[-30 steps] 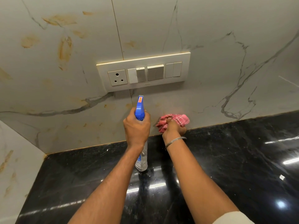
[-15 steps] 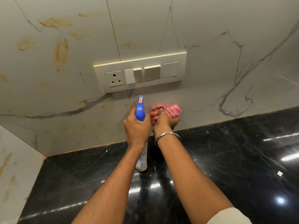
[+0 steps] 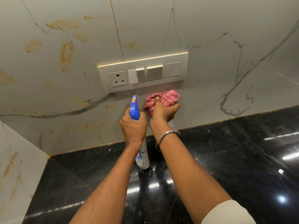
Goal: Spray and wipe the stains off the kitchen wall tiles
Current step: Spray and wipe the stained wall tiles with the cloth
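While the right hand (image 3: 164, 111), clutching a pink checked cloth (image 3: 168, 97), apparently wipes white veined tile (image 3: 202, 101), the left hand (image 3: 133, 127), curled round a blue-topped spray bottle (image 3: 134, 109), should next target orange stains (image 3: 66, 52) leftward.

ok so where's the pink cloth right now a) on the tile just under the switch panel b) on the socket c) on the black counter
a: the right hand holds the pink cloth against the wall tile just below the switch panel.
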